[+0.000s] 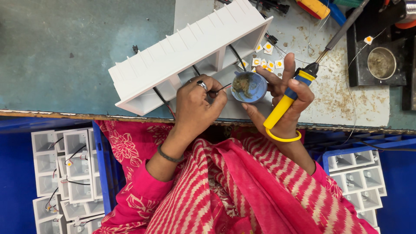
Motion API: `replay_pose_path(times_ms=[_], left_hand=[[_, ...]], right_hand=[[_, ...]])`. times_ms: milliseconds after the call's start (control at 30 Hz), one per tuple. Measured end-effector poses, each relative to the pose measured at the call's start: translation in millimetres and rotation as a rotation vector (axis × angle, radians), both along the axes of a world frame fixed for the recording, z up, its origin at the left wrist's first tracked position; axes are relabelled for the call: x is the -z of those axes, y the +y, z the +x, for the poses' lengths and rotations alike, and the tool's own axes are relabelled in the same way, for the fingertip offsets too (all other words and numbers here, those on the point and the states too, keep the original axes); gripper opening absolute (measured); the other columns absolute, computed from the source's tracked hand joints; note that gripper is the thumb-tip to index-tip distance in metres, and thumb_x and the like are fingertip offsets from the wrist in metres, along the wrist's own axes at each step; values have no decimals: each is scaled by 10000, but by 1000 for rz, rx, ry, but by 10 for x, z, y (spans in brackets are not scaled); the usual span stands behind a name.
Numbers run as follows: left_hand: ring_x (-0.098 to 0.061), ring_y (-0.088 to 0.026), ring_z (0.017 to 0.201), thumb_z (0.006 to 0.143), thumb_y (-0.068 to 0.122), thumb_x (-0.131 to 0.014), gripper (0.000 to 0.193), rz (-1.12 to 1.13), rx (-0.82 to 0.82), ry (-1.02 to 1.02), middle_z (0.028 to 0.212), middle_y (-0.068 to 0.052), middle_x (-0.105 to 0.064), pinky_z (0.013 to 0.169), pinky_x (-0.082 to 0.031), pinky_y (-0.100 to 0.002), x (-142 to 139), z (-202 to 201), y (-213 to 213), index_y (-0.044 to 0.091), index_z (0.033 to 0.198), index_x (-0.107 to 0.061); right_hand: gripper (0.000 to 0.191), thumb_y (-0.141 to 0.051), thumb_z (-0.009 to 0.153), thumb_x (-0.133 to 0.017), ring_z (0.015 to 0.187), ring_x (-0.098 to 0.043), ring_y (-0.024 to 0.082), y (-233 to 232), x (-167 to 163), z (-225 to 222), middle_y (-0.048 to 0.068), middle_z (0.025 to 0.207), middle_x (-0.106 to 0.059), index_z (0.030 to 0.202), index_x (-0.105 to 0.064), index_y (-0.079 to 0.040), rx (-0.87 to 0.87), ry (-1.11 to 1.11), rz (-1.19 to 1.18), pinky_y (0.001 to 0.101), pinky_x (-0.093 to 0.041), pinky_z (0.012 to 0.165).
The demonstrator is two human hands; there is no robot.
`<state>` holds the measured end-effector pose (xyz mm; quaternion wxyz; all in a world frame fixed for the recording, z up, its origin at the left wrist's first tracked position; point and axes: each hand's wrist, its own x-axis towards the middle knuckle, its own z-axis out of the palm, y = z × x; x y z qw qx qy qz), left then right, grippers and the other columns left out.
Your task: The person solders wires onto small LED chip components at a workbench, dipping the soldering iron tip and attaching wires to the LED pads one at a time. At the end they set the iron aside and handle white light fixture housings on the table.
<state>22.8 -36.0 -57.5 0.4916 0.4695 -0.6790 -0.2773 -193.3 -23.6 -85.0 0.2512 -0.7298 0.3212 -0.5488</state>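
Observation:
My left hand [197, 104], with a ring, pinches a thin wire end [220, 89] and dips it toward a small blue cup of flux paste [248, 86]. The wires run from a long white ribbed plastic housing [190, 52] lying on the bench just beyond that hand. My right hand [288, 97] grips a soldering iron with a yellow and blue handle [288, 102]; its fingers also steady the blue cup. The iron's tip [323, 54] points up and to the right, away from the cup.
Several small white squares with yellow centres [265, 60] lie behind the cup. A black stand with a metal pot [381, 63] sits at the right. Blue crates of white housings stand at the lower left [69, 173] and lower right [357, 177]. The worn bench edge [65, 115] runs across.

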Motion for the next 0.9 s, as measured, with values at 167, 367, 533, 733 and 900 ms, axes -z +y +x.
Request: replay_pose_path(times_ms=[167, 367, 533, 733, 900], left_hand=[[-725, -193, 689, 872, 79, -710, 106, -12, -8, 0, 809, -90, -699, 633, -571, -314, -2, -2, 3, 0, 846, -644], [-730, -193, 693, 873, 73, -711, 102, -19, -11, -10, 805, -91, -703, 639, -579, -313, 2, -9, -6, -1, 844, -646], [-731, -181, 701, 886, 74, -713, 106, -5, -2, 25, 818, -86, -699, 638, -581, -303, 9, 0, 4, -3, 860, -645], [-672, -178, 644, 874, 74, -733, 104, -28, -30, 3, 817, -85, -698, 587, -516, -307, 14, 4, -8, 2, 859, -659], [-657, -227, 633, 864, 87, -717, 90, -25, 0, -30, 823, -90, -700, 580, -504, -352, 50, 50, 33, 17, 872, -660]], right_hand=[[951, 100, 894, -834, 1444, -542, 343, 3, -3, 1, 152, 1730, -84, 1468, -196, -309, -18, -6, 6, 401, -619, 1053], [960, 104, 886, -830, 1445, -538, 343, 11, -26, 9, 148, 1728, -81, 1471, -196, -317, -31, -14, 12, 419, -604, 1075], [966, 105, 880, -831, 1433, -547, 343, 1, -26, 0, 149, 1728, -90, 1470, -191, -315, -20, 7, -5, 414, -605, 1076], [972, 64, 936, -857, 1423, -543, 286, 35, 70, -188, 132, 1751, -112, 1524, -176, -302, 159, 33, -27, 383, -594, 1111], [947, -18, 990, -895, 1590, -363, 245, 121, 45, -688, 98, 1745, -100, 1547, -169, -260, 458, 114, -49, 371, -479, 1153]])
